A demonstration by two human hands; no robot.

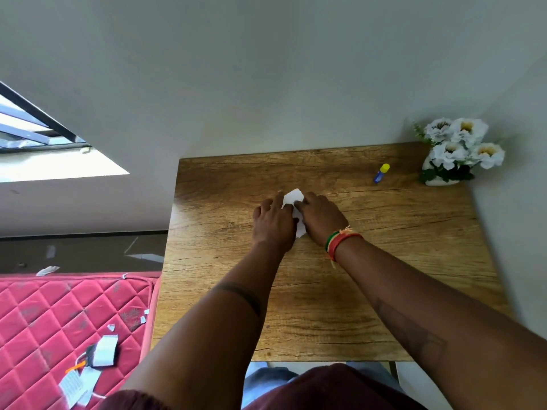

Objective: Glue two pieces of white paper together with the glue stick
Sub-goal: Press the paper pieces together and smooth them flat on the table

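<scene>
we look down at a wooden bench (384, 261) set against a pale wall. both of our hands rest near its middle, pressing on white paper (293, 197). our left hand (273, 221) lies flat, palm down, its fingers (276, 201) stretched over the paper's left side. our right hand (318, 216), a striped band on its wrist, covers the right side, its fingers (299, 204) bent down onto the sheet. neither hand grips anything; both press. only a corner of paper shows beyond the fingertips and a sliver between the palms, so we cannot tell whether one sheet or two lie there.

the glue stick (381, 173), blue with a yellow cap, lies on the bench well apart, to the far right, near a pot of white flowers (461, 149). the cap looks on.

we judge this to be a pressing or aligning step. whether glue is already on the paper we cannot tell. if not, the next move calls for the right hand to reach for the stick and uncap it.
</scene>
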